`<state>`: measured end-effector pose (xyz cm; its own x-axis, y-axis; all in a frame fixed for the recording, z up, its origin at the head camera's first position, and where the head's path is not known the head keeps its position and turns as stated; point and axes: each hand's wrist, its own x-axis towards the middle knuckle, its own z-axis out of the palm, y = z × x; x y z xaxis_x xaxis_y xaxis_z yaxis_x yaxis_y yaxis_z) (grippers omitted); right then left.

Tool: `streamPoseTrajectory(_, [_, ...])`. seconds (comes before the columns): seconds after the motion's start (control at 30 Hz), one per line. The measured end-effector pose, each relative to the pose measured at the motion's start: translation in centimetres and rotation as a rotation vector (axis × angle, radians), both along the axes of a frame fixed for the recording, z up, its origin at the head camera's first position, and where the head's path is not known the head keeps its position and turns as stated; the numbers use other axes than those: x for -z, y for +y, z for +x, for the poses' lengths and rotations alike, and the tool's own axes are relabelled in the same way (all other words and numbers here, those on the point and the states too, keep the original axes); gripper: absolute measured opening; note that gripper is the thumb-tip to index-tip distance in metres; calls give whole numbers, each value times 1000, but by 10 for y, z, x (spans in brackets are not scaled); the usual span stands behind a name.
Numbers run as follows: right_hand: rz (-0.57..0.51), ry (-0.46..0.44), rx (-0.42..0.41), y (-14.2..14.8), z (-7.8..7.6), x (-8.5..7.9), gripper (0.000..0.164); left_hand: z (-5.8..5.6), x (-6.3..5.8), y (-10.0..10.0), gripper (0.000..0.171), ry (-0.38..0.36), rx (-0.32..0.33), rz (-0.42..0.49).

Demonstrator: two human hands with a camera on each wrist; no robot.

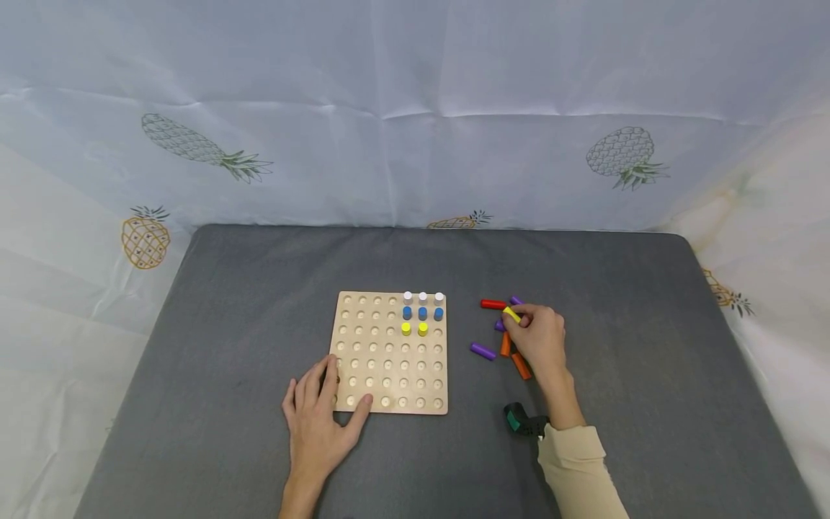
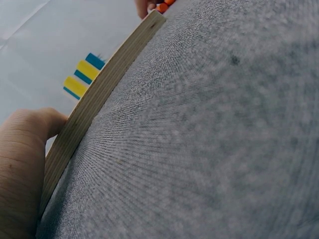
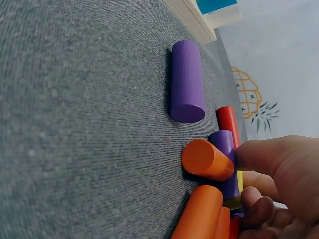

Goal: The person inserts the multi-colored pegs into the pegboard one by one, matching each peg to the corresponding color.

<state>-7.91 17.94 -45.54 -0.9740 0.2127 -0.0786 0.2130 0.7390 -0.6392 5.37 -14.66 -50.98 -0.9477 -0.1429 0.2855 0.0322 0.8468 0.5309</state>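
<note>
A square wooden pegboard (image 1: 395, 355) lies in front of me. White pegs (image 1: 423, 298), blue pegs (image 1: 423, 313) and two yellow pegs (image 1: 405, 329) stand upright in holes towards its far right corner. My left hand (image 1: 320, 429) rests at the near left corner, fingers spread along the left edge and thumb on the near edge. To the right of the board, my right hand (image 1: 543, 339) pinches a yellow peg (image 1: 512, 314) above a loose group. Around it lie a red peg (image 1: 493, 304), purple pegs (image 1: 483, 352) and orange pegs (image 1: 521, 366); the hand partly hides the group.
Grey cloth covers the table (image 1: 246, 303). A black and green device (image 1: 521, 420) sits by my right wrist, below the loose pegs. Behind the table hangs a pale curtain (image 1: 415, 166) printed with pineapples.
</note>
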Motion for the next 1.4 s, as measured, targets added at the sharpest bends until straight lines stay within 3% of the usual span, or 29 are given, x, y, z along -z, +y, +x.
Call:
streamPoseTrajectory(0.47, [30,15,-17,-1,2,3,23,0,1,0,87,17,2,1])
streamPoseTrajectory(0.83, [8,99,-8,-3,6,1,20,0,1,0,87,19,5,2])
streamPoseTrajectory(1.4, [-10,153,6,-18,14,-14,24,0,1,0,87,24,5,-2])
